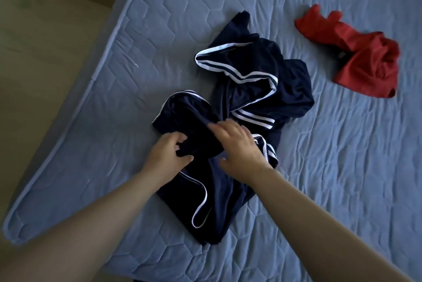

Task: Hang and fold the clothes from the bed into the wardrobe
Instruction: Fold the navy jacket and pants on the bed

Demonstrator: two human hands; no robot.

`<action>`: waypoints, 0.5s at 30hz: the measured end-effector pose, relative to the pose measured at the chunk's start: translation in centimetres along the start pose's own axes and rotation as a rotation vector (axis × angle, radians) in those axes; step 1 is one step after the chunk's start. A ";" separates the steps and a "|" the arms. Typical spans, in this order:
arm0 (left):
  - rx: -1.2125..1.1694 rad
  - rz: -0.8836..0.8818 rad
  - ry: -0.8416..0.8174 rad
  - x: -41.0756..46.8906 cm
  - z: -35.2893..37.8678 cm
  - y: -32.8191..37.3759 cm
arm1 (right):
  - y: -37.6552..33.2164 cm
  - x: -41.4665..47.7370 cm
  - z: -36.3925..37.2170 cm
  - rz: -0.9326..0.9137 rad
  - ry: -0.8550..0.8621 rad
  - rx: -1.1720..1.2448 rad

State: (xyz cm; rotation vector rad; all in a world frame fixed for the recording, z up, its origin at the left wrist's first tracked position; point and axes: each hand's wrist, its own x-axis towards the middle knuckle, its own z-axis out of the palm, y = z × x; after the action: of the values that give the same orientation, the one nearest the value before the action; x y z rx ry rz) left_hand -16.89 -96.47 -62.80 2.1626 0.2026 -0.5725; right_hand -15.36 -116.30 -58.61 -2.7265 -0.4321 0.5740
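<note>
Head view: a navy garment [251,71] with white striped trim lies crumpled near the middle of a bed covered by a blue quilted mattress cover [114,76]. The fabric is bunched and twisted on itself. Striped edges loop through the upper folds, and a thin white-piped edge curls across the lower part, which points toward the near side of the bed. What kind of garment it is cannot be told from the heap.

Both bare forearms reach in from the bottom of the frame and meet at the middle of the navy cloth. The left hand [167,151] grips a fold of the dark fabric at the garment's left edge, its thumb underneath and its fingers curled over the top, so the cloth is pinched between them. The right hand [239,147] sits just beside it on the same garment, palm down, with fingers spread and nearly straight over the cloth and the thumb held out to the side. Its outline is slightly blurred, and it does not appear to close on anything.

A red garment [365,53] lies crumpled on the cover toward the far right, well apart from the navy one and from both hands.

A wooden floor [34,42] shows beyond the bed's left edge.
</note>
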 end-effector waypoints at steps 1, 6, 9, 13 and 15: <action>0.036 0.015 -0.011 0.1 0.0 -0.1 | -0.4 0.4 0.5 -0.022 -0.109 -0.110; 0.229 0.126 -0.069 -0.1 -0.4 -0.6 | 0.8 0.2 1.2 0.147 -0.123 -0.108; 0.344 0.203 -0.114 -0.2 -0.1 -0.4 | 1.3 -0.8 1.1 0.179 -0.053 0.031; 0.519 0.269 -0.136 0.5 0.8 0.2 | 2.2 -2.7 1.4 0.227 0.065 0.171; 0.624 0.260 -0.146 1.1 1.2 0.5 | 2.9 -3.8 1.4 0.254 0.130 0.218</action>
State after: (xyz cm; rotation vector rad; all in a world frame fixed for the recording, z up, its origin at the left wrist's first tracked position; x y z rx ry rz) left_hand -16.14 -97.75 -63.59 2.6684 -0.3832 -0.7010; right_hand -18.67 -119.92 -59.57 -2.6033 0.0103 0.4715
